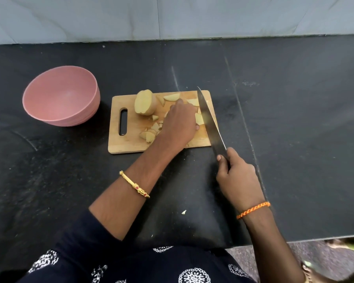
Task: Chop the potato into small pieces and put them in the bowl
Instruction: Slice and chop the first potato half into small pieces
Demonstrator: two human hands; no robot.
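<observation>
Now right hand [236,174] grips knife [209,121]; left hand [180,121] steadies potato piece [199,119].

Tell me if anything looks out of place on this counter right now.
One small potato scrap lies on the black counter near its front edge, well off the cutting board, between the person's forearms. Everything else cut sits on the board; the pink bowl holds nothing.
</observation>
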